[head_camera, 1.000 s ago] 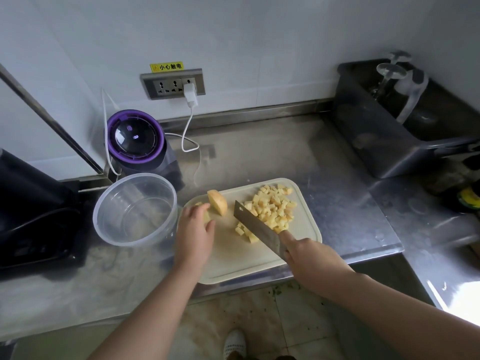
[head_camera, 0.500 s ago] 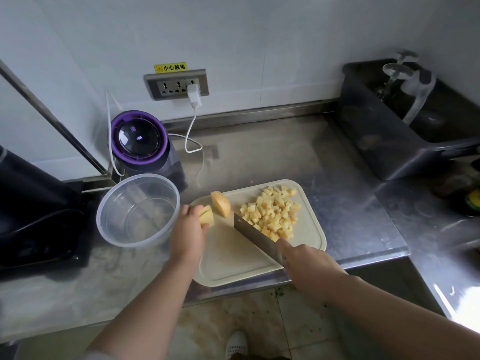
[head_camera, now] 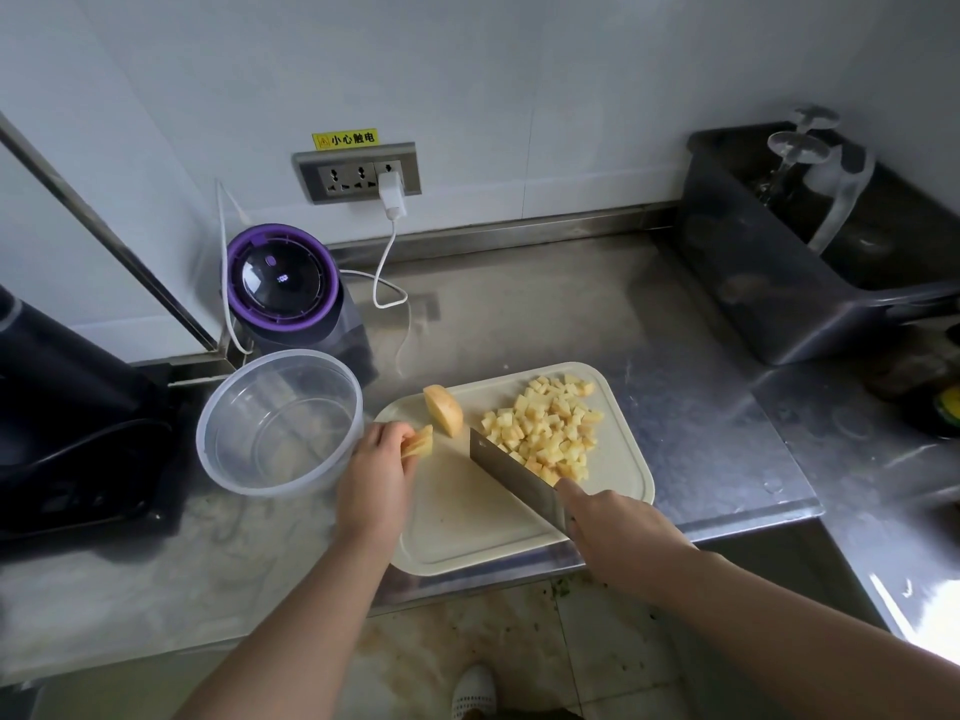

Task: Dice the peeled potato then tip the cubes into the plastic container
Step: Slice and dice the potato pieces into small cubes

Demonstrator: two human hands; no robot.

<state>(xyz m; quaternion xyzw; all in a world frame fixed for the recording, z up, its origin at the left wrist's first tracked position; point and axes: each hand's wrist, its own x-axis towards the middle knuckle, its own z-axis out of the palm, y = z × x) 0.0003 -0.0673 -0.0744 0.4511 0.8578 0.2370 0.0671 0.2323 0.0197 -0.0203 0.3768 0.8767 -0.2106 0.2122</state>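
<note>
Your left hand pinches slices in curled fingers at the board's 10 o'clock edge. Your right hand, fingers wrapped tight, holds the knife, blade just beside the cubes heaped toward 2 o'clock. A chunk lies at 11. The container stands at 9, off the board.

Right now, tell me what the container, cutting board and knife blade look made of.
Container: clear glossy plastic; the counter shows through. Cutting board: probably matte cream plastic, uniform, no grain. Knife blade: bare metal, likely steel, grey sheen.
</note>
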